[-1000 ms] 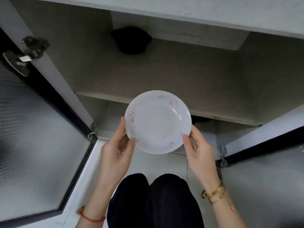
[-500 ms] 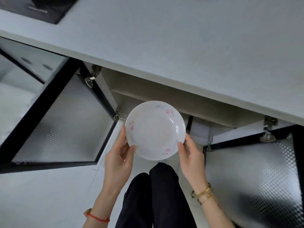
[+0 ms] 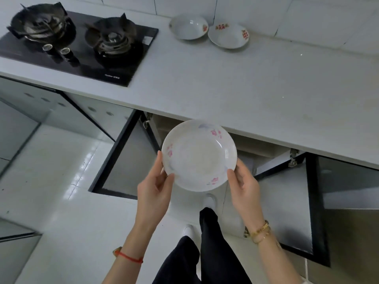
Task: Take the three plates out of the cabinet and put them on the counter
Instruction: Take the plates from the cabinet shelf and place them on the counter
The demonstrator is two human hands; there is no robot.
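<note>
I hold a white plate with pink flowers level in both hands, in front of the counter's front edge and above the open cabinet. My left hand grips its left rim and my right hand grips its right rim. Two more white plates with red marks, one and another, sit side by side at the back of the grey counter, near the tiled wall.
A black two-burner gas hob is set into the counter at the left. Both cabinet doors stand open: the left door and the right door. My legs and white shoes are over the pale floor tiles.
I have risen from the cabinet with the plate still in both hands. The view has swung up from the shelves to the counter top, and the hob and two plates are now in sight.
</note>
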